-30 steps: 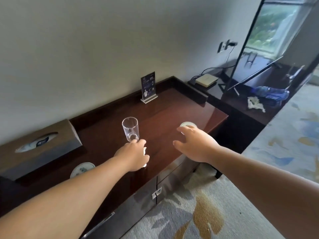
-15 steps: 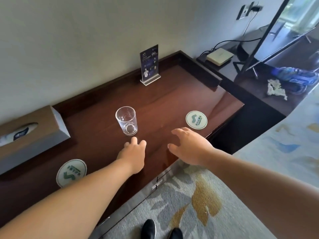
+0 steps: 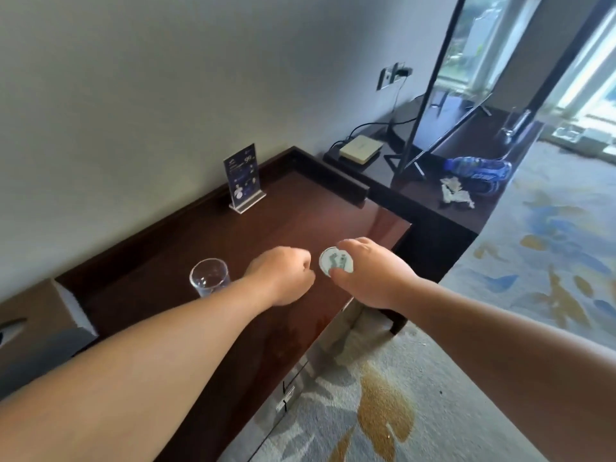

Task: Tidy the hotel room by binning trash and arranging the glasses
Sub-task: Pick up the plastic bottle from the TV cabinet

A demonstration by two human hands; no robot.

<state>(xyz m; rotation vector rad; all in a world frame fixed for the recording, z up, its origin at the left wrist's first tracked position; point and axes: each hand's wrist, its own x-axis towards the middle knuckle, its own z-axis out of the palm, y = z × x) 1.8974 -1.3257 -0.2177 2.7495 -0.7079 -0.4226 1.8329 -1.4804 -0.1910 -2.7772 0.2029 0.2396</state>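
Observation:
An empty clear glass (image 3: 210, 278) stands upright on the dark wooden desk (image 3: 300, 215), left of both hands. My left hand (image 3: 283, 275) hovers to its right, apart from it, fingers curled into a fist and holding nothing. My right hand (image 3: 366, 275) pinches a round white coaster (image 3: 335, 263) with a green logo between thumb and forefinger, near the desk's front right corner. On the lower TV bench lie a crumpled white tissue (image 3: 455, 195) and a blue-labelled plastic bottle (image 3: 480, 170) on its side.
A brown tissue box (image 3: 36, 321) sits at the desk's left end and a small blue sign stand (image 3: 243, 178) by the wall. A TV (image 3: 466, 95) and a beige set-top box (image 3: 360, 150) occupy the bench. Patterned carpet (image 3: 416, 395) lies below.
My left hand left the glass, moved right and curled into a fist. My right hand reached the coaster and took hold of it. The view swung right, hiding the second coaster.

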